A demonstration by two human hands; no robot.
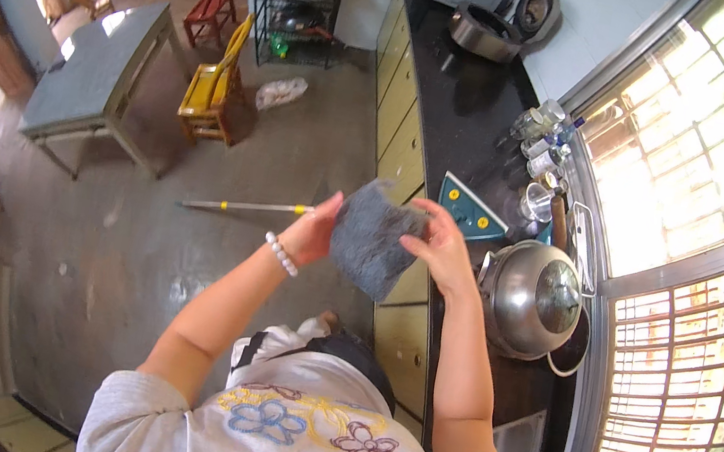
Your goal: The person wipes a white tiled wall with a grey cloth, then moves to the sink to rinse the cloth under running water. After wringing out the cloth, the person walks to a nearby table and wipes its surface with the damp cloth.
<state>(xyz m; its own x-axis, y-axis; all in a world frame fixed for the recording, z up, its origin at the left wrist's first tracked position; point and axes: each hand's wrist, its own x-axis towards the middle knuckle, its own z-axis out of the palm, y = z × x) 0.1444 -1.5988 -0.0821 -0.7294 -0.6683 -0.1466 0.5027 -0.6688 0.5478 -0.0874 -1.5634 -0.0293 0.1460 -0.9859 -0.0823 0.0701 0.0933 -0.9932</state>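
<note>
A grey, fuzzy cloth pad (373, 239) hangs between my two hands in front of my body. My left hand (315, 232) grips its left edge, the fingers partly hidden behind the cloth. On the other side my right hand (442, 251) pinches the upper right edge, with the thumb on the front. Just beyond my right hand, a teal triangular mop head (472, 210) with yellow round knobs lies at the counter's edge. A pale pole (241, 205) with yellow bands runs leftward from behind my left hand; whether it joins the mop head is hidden.
A black countertop (464, 100) over yellow cabinets runs along my right, under barred windows. On it stand a large lidded steel pot (517, 300), several jars (544, 142) and a cooker (485, 34). Leftward are a grey table (97, 91), a yellow chair (211, 95) and a rack (296, 0).
</note>
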